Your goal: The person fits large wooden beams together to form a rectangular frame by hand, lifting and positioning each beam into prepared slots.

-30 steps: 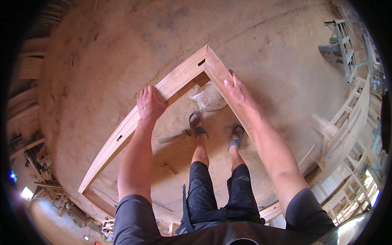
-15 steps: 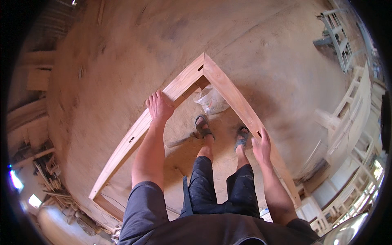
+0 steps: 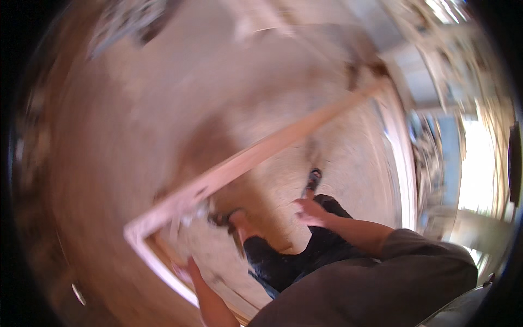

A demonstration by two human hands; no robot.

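A large wooden frame (image 3: 234,166) surrounds my legs, its pale rails meeting in a corner at the left. Dark slots show in the long rail. At the lower left, my left hand (image 3: 188,271) is closed at the inner edge of the left rail, its fingers smeared by motion. My right hand (image 3: 310,212) is off the wood, in front of my right thigh, with nothing seen in it and its fingers loosely apart. Blur hides the finer detail of both hands. A whitish plastic bag (image 3: 190,214) shows faintly beside the long rail, near my left foot.
Dusty brown floor (image 3: 120,125) spreads beyond the frame. A blurred grey slatted object (image 3: 128,22) stands at the far left. Stacked, blurred items and a bright opening (image 3: 476,163) line the right side. My sandalled right foot (image 3: 314,177) is inside the frame.
My view has swung to the right, so the frame's corner now lies at the left. My right hand has let go of the rail and come away from it.
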